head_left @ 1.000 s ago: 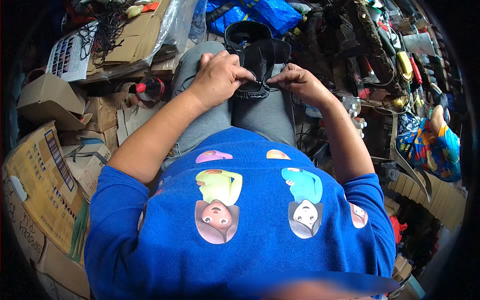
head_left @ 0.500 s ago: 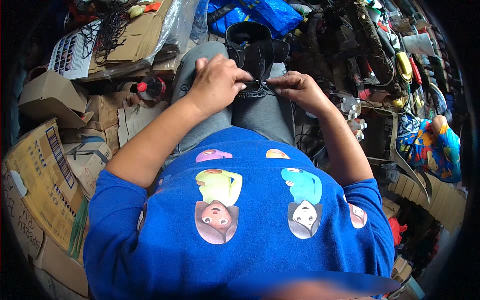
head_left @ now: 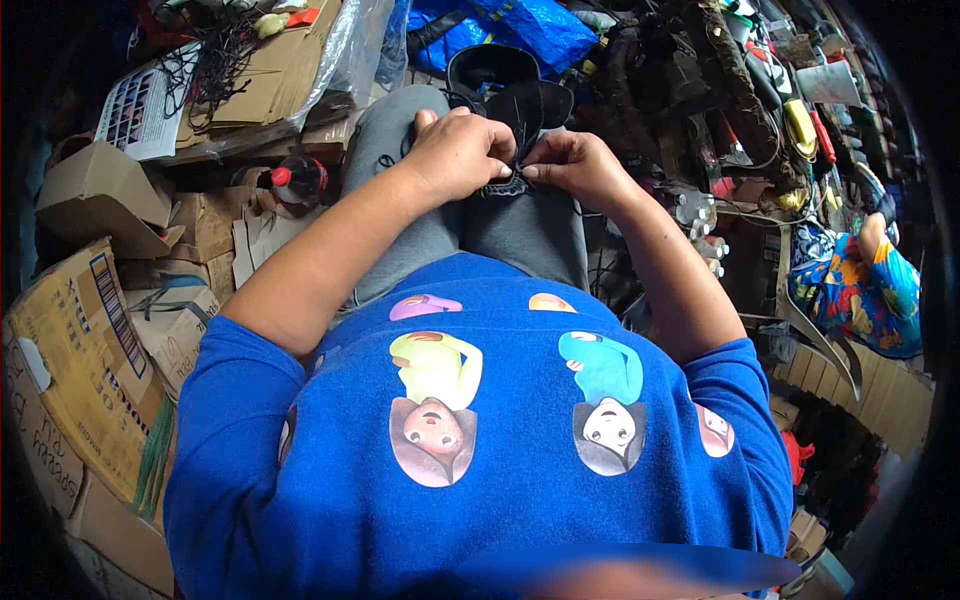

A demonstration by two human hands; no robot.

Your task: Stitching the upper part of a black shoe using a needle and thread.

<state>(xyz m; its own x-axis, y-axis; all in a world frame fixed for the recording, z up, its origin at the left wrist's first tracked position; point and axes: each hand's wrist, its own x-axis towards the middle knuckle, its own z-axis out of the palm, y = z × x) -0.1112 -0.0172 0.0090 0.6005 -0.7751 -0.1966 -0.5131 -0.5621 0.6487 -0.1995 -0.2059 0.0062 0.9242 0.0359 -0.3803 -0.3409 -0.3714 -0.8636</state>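
- The blue shirt (head_left: 500,510) is soft knit cloth, lightly creased, printed with flat, smooth cartoon figures.
- At the left, a tan carton (head_left: 75,390) leans with a flat, worn face; a boxy white package (head_left: 178,335) sits just beside its right edge.
- The grey trousers (head_left: 520,235) are of matt cloth, pulled fairly smooth over both thighs.
- The right hand (head_left: 580,165) has its thumb and forefinger clamped on the near edge of the shoe; any thread there is too fine to make out.
- The left hand (head_left: 465,155) curls over that edge from the other side, touching it, fingers bent; whether its tips meet, I cannot tell.
- The black shoe (head_left: 520,105) lies at the knee end of the lap, its near end ridged and gathered, a rounded flap at its right, a wide, round opening at its far end.
- Left of the lap stands a rounded, dark bottle (head_left: 302,182) with a red cap; to the right are small clear bottles (head_left: 700,215).
- Further off, a stiff cardboard stack (head_left: 280,70) carries glossy, wrinkled plastic (head_left: 350,55) along its right edge, tangled thin cords (head_left: 212,80) toward its left edge, and a flat printed sheet (head_left: 135,115) at its near left corner.
- Beyond the shoe, a shiny blue bag (head_left: 545,30) lies crumpled.
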